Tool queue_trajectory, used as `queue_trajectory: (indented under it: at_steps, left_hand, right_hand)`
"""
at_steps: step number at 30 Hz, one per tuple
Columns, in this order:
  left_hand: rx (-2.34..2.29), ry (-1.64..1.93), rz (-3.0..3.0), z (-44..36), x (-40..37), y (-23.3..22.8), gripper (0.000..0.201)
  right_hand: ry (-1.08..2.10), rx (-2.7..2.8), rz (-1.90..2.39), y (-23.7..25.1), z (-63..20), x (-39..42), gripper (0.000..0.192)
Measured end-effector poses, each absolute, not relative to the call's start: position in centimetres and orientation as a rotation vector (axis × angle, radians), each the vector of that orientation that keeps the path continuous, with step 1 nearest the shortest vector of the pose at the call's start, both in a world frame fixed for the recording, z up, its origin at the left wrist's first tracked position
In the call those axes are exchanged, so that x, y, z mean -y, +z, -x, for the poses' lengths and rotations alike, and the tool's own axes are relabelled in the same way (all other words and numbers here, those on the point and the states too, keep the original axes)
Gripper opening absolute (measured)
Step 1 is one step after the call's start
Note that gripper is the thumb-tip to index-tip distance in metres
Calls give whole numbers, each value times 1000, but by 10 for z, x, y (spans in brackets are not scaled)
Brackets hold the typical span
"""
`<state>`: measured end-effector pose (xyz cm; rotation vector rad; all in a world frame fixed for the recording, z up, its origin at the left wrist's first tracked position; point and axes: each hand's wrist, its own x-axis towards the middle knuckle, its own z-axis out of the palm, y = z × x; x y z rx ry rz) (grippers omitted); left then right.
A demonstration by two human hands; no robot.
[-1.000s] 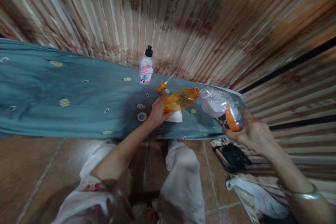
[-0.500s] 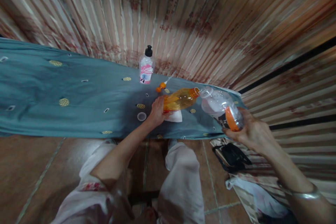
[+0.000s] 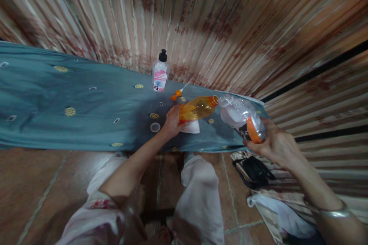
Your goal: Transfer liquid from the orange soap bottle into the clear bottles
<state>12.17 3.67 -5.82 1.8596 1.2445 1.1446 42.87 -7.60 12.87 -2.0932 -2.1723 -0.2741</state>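
Observation:
My left hand [image 3: 173,121] is wrapped round the base of an orange see-through bottle [image 3: 198,109], tilted with its open neck to the right. In my right hand [image 3: 270,139] is a clear plastic bottle [image 3: 237,113] with an orange and black label, gripped near its bottom. The two bottle mouths meet or nearly meet; I cannot tell whether they touch. Behind the orange bottle lies an orange pump top [image 3: 176,94] with a clear tube. A white piece [image 3: 191,127] shows under the orange bottle. Left of my left hand sits a small round cap [image 3: 155,127].
A clear pump bottle [image 3: 160,76] with a pink label and black top stands at the back of the teal cloth-covered surface [image 3: 94,103]. A pleated curtain [image 3: 178,19] hangs right behind it. On the floor at right lies a black bag [image 3: 254,172].

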Motion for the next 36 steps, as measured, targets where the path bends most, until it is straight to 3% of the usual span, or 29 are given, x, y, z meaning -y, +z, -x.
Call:
queue_trajectory:
  at_steps: [22,28,36]
  left_hand:
    - [-1223,1293,-1898,-125,-43,-78,74]
    - [-1210,1293,-1898,-125,-46,-77,76]
    - [-1184,1302,-1853,-119,-45,-76,75]
  right_hand:
    - [-127,2038,2172,119,-421,75,78]
    - [67,1851,2251,101,-407,76,84]
    - [238,1635,2156,59,-394,84,69]
